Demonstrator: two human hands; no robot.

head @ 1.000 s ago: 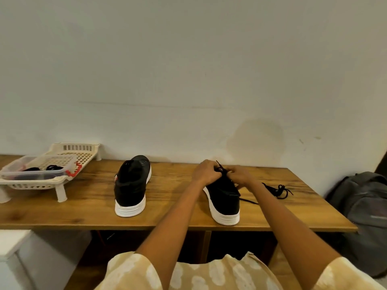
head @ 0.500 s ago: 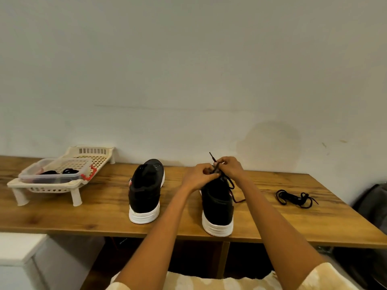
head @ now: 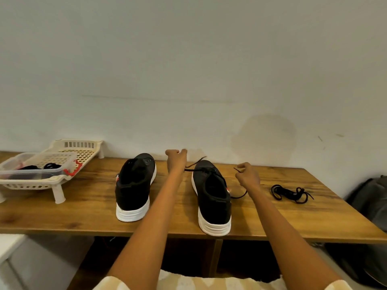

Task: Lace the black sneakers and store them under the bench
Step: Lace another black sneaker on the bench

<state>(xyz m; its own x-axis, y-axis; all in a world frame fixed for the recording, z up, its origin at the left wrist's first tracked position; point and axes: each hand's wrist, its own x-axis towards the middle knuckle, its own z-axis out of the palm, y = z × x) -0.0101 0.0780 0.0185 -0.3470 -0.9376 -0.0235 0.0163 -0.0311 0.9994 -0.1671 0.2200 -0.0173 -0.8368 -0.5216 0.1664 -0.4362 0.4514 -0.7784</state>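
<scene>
Wooden worktop [head: 83,210] carries everything in play, and the near edge shows 2 white heels facing the camera. Nearest on the right stands the right sneaker [head: 213,197], upright, with a lace [head: 209,169] crossing its front eyelets. That lace runs out to both sides. The right hand [head: 248,176] hovers just right of this shoe, fingers curled and pinching 1 lace end, whose slack droops to the worktop beside the shoe. The left hand [head: 177,159] is raised between the 2 shoes, fingers bent around the other end, which rises blurred toward the wall; the exact pinch is hard to make out.

Left of that arm sits the left sneaker [head: 134,185], upright, eyelets bare, no lace in it. A spare lace [head: 291,192] lies bundled on the worktop to the far right, well apart from both shoes. Farther back on the left, a cream rack [head: 79,148] holds a clear tub [head: 33,172] with dark items inside.

By my reading, lacing is at an early stage: 1 shoe has only its lowest crossings threaded, the other has not begun, and the spare lace is likely meant for it. Storing both under the worktop, where a dark gap shows, is yet to come.
</scene>
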